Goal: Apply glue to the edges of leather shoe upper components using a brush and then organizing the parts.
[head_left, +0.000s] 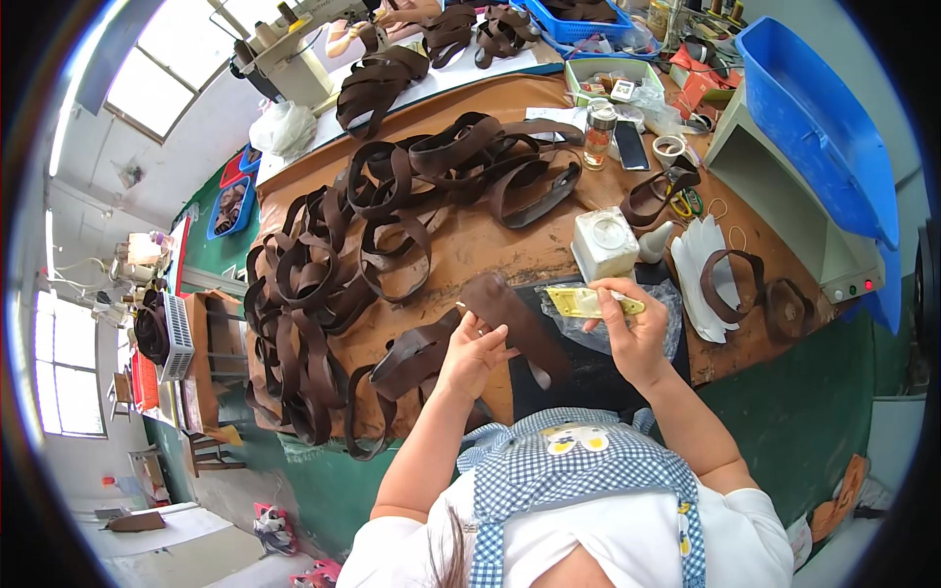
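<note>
Strap in one hand, yellow tool in the other

Left hand (472,355) is pinching a brown leather strap (515,323), right hand (632,338) is closed around a flat yellow tool (588,301). Just beyond sits a white square box (605,243); left of the grip, a heap of brown straps (323,284).

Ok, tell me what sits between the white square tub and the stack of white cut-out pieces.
In the head view, a small white cone-shaped bottle stands between the white square tub and the white cut-out pieces.
</note>
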Tool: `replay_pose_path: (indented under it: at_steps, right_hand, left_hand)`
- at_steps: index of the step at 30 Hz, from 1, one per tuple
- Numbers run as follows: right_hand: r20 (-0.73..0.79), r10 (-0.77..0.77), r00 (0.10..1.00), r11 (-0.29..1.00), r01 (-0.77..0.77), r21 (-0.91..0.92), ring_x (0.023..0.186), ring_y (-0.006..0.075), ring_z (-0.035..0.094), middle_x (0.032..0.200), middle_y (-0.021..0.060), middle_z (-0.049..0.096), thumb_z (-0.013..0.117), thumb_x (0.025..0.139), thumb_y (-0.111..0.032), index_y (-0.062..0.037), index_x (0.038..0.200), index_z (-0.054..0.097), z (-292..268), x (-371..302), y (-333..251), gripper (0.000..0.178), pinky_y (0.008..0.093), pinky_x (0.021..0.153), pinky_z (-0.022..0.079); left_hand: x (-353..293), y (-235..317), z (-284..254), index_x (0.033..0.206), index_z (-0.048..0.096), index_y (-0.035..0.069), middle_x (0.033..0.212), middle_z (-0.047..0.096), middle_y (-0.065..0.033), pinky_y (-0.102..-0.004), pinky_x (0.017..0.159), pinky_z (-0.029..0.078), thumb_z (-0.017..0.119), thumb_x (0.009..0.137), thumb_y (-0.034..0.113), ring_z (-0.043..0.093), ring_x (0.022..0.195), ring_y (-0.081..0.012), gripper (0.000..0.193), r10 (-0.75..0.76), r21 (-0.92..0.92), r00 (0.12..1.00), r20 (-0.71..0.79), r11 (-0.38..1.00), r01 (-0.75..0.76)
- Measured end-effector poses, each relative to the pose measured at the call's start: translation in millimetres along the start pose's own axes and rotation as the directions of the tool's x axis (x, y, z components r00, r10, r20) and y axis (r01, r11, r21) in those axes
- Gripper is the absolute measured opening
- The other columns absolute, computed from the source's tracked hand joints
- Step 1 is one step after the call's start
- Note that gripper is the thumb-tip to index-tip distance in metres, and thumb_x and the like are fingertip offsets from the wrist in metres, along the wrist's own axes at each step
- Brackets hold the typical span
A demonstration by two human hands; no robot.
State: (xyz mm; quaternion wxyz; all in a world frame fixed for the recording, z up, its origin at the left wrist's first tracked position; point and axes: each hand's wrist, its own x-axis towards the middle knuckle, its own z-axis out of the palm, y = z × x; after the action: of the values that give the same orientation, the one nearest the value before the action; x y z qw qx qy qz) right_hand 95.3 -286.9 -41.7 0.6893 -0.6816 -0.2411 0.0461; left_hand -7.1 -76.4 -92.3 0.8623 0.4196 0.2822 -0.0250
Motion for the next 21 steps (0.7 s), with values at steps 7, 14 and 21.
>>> replay_pose_path:
  at_steps: [7, 14, 21]
  right_hand:
    - [0.004, -0.016, 1.0, 0.996, 0.016, -0.084, 0.066, 0.0123, 0.067, 0.087, 0.0078, 0.068, 0.055, 0.099, -0.007, 0.0025, 0.105, 0.064, -2.2, 3.3, 2.0, 0.015, 0.0226, 0.059, 0.052]
    - [0.098, -0.057, 0.994, 0.989, 0.07, -0.132, 0.064, 0.0135, 0.067, 0.087, 0.0093, 0.068, 0.057, 0.096, -0.005, 0.0034, 0.103, 0.065, 14.7, 7.4, 3.6, 0.013, 0.0242, 0.056, 0.054]
    - [0.142, -0.204, 0.969, 0.945, 0.233, -0.229, 0.068, 0.0211, 0.068, 0.087, 0.0125, 0.067, 0.061, 0.092, -0.003, 0.0008, 0.101, 0.065, 21.4, 14.4, 8.0, 0.011, 0.0281, 0.059, 0.053]
  left_hand:
    - [12.2, -0.3, -9.8, 0.123, 0.046, 0.007, 0.116, 0.06, -0.006, -0.0345, 0.078, 0.058, 0.048, 0.101, 0.01, 0.064, 0.102, -0.0191, 0.022, 0.114, 0.062, 0.993, -0.015, 0.992, -0.113]
    - [6.4, 1.7, 6.9, 0.121, 0.044, 0.006, 0.113, 0.059, -0.0072, -0.0282, 0.069, 0.058, 0.043, 0.105, 0.018, 0.066, 0.092, -0.0158, 0.02, 0.14, 0.29, 0.988, -0.066, 0.95, -0.115]
    - [2.7, 14.8, 16.5, 0.12, 0.045, 0.008, 0.108, 0.061, -0.0045, -0.0276, 0.066, 0.058, 0.043, 0.105, 0.019, 0.066, 0.092, -0.0134, 0.019, 0.156, 0.262, 0.985, -0.072, 0.956, -0.132]
